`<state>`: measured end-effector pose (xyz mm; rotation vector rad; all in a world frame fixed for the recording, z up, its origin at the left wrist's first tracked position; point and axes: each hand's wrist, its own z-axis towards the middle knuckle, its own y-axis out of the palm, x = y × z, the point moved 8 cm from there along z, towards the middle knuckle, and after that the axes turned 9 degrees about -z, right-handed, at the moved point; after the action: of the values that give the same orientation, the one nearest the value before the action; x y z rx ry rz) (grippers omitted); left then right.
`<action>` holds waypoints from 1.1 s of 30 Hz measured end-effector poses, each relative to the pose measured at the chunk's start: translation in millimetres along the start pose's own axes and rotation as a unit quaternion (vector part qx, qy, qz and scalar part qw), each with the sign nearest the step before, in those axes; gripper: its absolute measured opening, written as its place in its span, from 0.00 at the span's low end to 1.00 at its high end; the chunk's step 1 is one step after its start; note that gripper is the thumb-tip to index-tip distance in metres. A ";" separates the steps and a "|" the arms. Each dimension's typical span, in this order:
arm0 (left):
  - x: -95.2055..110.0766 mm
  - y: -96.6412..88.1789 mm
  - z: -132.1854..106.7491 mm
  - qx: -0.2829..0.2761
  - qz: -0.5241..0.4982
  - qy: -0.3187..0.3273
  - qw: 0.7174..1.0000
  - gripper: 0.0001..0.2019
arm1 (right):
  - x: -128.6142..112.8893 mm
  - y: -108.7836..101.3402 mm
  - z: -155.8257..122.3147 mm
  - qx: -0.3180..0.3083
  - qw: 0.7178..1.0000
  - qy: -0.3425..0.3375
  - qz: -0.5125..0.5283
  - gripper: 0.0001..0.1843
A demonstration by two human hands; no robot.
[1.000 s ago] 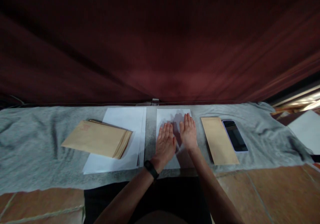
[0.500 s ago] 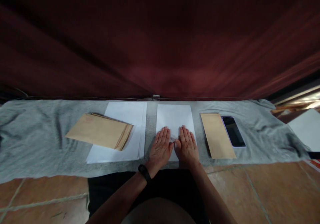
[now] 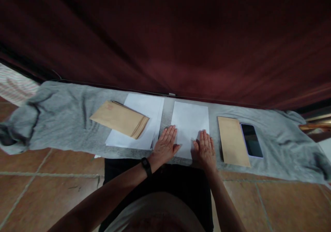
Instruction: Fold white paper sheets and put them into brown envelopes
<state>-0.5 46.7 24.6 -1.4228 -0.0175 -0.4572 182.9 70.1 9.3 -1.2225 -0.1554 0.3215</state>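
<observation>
white sheet (image 3: 190, 125) on grey cloth (image 3: 279, 142), between white papers (image 3: 151, 107) and brown envelope (image 3: 233, 140) | left hand (image 3: 166, 145) flat, fingers together, thumb out, over its left edge | right hand (image 3: 206, 152) likewise, over its right edge

I counted two hands (image 3: 165, 145), one wristband (image 3: 146, 167), one sheet (image 3: 190, 121), one paper stack (image 3: 148, 106), one envelope stack (image 3: 117, 118), one lone envelope (image 3: 233, 142), one phone (image 3: 251, 140).

Free room over the white sheet (image 3: 190, 121), envelope pile (image 3: 117, 118) at left, envelope (image 3: 234, 142) and phone (image 3: 251, 141) at right, curtain (image 3: 181, 52) beyond
</observation>
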 end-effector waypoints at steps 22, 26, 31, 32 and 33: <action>46.9 26.5 -3.2 -0.060 -0.065 0.122 0.989 0.33 | -25.8 2.8 -6.6 -0.029 0.996 -0.081 -0.002 0.30; 40.9 22.4 -8.9 -0.063 -0.056 0.120 0.989 0.36 | -15.3 0.7 -9.8 -0.008 0.998 -0.055 -0.015 0.34; 28.8 14.5 -16.5 -0.058 -0.041 0.100 0.992 0.39 | -8.7 -1.4 -14.6 0.001 0.999 -0.031 -0.030 0.37; 26.0 12.9 -18.9 -0.055 -0.037 0.095 0.993 0.39 | -8.0 -2.3 -15.9 0.002 0.999 -0.029 -0.029 0.37; 23.3 11.1 -21.6 -0.052 -0.033 0.091 0.994 0.39 | -7.2 -3.0 -17.4 0.002 0.999 -0.026 -0.027 0.38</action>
<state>18.8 20.1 17.1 -1.4802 0.1078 -0.6499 181.6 51.3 6.6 -1.2044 -0.2330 0.3068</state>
